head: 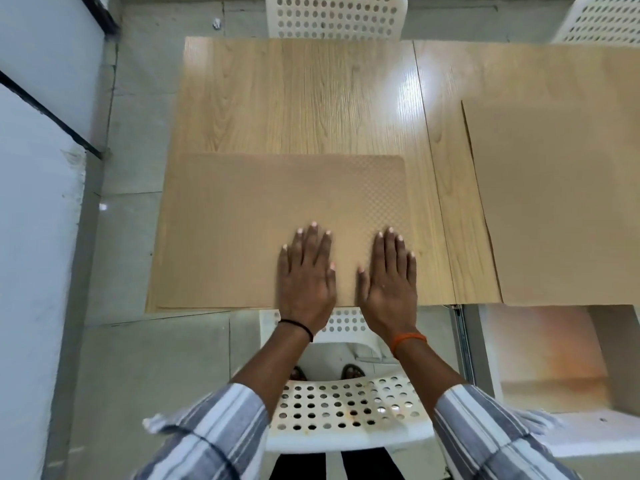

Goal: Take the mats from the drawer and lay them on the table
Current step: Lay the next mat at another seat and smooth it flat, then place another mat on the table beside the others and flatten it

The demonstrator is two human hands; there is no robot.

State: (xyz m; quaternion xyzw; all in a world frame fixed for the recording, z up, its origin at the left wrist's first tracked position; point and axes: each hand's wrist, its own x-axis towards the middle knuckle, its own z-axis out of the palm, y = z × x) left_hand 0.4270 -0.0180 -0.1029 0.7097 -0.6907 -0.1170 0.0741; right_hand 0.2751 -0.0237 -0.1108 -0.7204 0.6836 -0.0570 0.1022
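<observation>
A tan textured mat point(242, 216) lies flat on the near left part of the wooden table point(294, 98). My left hand point(306, 275) and my right hand point(389, 277) rest palm down on the mat's near right part, fingers straight and spread, side by side. A second tan mat point(561, 202) lies flat on the right part of the table, reaching its near edge. Below the table at the right, an open white drawer point(547, 355) shows an orange-lit inside.
A white perforated chair point(346, 410) stands between me and the table's near edge. Two more white perforated chairs point(334, 15) point(606, 22) stand at the far side. A pale wall point(38, 237) runs along the left, with grey floor beside the table.
</observation>
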